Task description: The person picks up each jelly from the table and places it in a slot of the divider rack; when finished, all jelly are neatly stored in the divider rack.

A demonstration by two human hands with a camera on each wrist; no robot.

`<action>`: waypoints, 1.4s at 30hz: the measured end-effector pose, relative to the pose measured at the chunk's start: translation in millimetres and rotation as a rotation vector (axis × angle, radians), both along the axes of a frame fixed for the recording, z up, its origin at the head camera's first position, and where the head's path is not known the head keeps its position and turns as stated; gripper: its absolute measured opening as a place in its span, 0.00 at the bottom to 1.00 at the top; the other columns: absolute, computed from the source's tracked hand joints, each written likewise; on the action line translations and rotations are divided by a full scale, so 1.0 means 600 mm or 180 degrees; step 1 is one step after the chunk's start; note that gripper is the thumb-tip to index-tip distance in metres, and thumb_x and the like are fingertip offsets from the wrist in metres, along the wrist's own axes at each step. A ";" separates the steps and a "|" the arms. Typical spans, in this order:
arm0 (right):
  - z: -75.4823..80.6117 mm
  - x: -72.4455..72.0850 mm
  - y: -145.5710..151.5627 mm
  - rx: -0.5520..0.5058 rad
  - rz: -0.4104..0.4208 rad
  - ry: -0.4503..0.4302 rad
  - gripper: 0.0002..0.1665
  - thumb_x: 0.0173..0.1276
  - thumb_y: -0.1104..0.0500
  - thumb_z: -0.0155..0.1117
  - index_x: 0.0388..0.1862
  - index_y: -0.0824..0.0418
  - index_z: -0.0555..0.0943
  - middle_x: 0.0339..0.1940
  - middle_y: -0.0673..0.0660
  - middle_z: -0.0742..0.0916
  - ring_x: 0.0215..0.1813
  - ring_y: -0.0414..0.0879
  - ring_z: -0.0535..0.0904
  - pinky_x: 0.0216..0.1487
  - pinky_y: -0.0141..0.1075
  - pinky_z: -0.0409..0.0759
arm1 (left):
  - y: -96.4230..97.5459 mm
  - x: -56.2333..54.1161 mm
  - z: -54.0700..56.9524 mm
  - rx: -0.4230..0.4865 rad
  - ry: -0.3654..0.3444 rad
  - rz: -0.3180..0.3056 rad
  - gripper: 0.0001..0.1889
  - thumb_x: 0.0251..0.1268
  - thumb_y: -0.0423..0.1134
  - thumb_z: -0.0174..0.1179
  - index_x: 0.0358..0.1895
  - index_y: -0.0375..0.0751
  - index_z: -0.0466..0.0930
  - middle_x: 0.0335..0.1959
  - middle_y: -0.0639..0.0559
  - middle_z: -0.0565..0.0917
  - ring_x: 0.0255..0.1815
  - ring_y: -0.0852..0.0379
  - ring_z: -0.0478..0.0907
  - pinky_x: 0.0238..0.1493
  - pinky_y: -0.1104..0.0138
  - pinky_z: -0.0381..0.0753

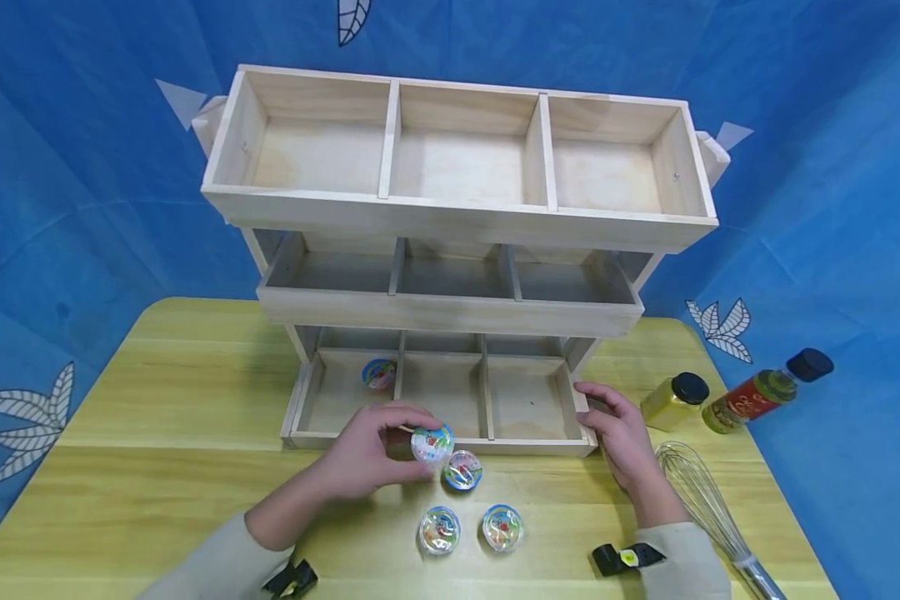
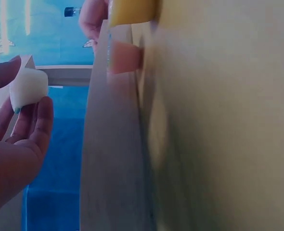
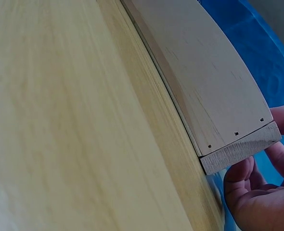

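My left hand (image 1: 367,454) pinches a small jelly cup (image 1: 432,444) with a printed lid, just in front of the wooden shelf's (image 1: 450,314) bottom tier. In the left wrist view the held cup (image 2: 30,87) looks white, between thumb and fingers. Three more jelly cups stand on the table: one (image 1: 462,471) right beside the held cup, two others (image 1: 439,531) (image 1: 502,527) nearer me. Another cup (image 1: 378,374) lies in the bottom tier's left compartment. At that tier's right end, my right hand (image 1: 621,437) grips the side panel (image 3: 240,147), fingertips over its edge.
The shelf has three tiers, each split into three compartments. On the right stand a yellow jar (image 1: 673,402) with a black lid and a red-labelled bottle (image 1: 765,392). A wire whisk (image 1: 712,508) lies beside my right forearm. Blue cloth (image 1: 82,167) hangs behind the table.
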State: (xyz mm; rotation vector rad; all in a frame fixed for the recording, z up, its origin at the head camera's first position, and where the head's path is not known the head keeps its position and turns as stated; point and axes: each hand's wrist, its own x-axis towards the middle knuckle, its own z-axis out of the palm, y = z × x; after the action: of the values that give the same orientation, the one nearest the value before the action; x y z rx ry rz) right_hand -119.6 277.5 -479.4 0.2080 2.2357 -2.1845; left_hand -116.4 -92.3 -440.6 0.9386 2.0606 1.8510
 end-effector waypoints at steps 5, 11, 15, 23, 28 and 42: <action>0.000 -0.002 -0.001 0.0000 0.0017 0.0001 0.29 0.66 0.75 0.55 0.67 0.78 0.68 0.65 0.67 0.71 0.60 0.46 0.72 0.53 0.29 0.78 | 0.021 -0.022 0.013 0.0101 -0.0044 0.0164 0.25 0.47 0.24 0.76 0.52 0.34 0.83 0.50 0.46 0.82 0.47 0.47 0.81 0.51 0.59 0.83; -0.001 -0.004 -0.002 -0.0005 -0.0003 0.0003 0.28 0.66 0.76 0.55 0.66 0.78 0.68 0.64 0.67 0.72 0.59 0.46 0.72 0.53 0.30 0.78 | 0.042 -0.046 0.017 0.0236 -0.0108 0.0441 0.25 0.46 0.21 0.75 0.52 0.32 0.83 0.50 0.43 0.82 0.45 0.49 0.81 0.49 0.60 0.84; -0.001 -0.005 -0.001 0.0004 0.0004 -0.0010 0.28 0.66 0.76 0.55 0.66 0.78 0.68 0.65 0.68 0.71 0.59 0.46 0.73 0.53 0.30 0.78 | 0.055 -0.065 0.020 0.0303 -0.0135 0.0607 0.24 0.45 0.19 0.75 0.51 0.30 0.83 0.48 0.42 0.82 0.45 0.48 0.82 0.49 0.58 0.84; -0.002 -0.003 0.004 0.0020 -0.0055 0.0004 0.28 0.64 0.77 0.56 0.64 0.78 0.70 0.64 0.67 0.72 0.57 0.44 0.74 0.52 0.30 0.79 | 0.092 -0.104 0.013 0.0215 -0.0477 0.0993 0.25 0.46 0.23 0.75 0.52 0.31 0.83 0.46 0.41 0.83 0.46 0.45 0.83 0.48 0.59 0.84; -0.006 0.000 0.004 -0.0023 -0.0081 -0.0007 0.28 0.63 0.77 0.57 0.64 0.77 0.71 0.64 0.67 0.73 0.57 0.44 0.74 0.52 0.31 0.79 | 0.116 -0.119 -0.009 0.0198 -0.0623 0.1152 0.25 0.45 0.23 0.75 0.52 0.34 0.83 0.44 0.42 0.84 0.44 0.45 0.84 0.44 0.63 0.85; -0.004 0.000 0.000 -0.0064 -0.0060 -0.0007 0.28 0.64 0.77 0.56 0.65 0.79 0.68 0.65 0.67 0.72 0.58 0.44 0.73 0.53 0.30 0.78 | 0.149 -0.131 -0.050 -0.0015 -0.0735 0.1259 0.25 0.44 0.23 0.75 0.51 0.35 0.83 0.43 0.44 0.82 0.41 0.49 0.82 0.43 0.65 0.85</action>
State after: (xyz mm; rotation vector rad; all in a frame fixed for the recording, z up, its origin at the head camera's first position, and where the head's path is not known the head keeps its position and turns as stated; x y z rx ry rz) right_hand -119.9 277.2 -481.6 0.2320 2.2188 -2.2138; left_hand -195.2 -3.1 -470.4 0.3056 2.2172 2.0210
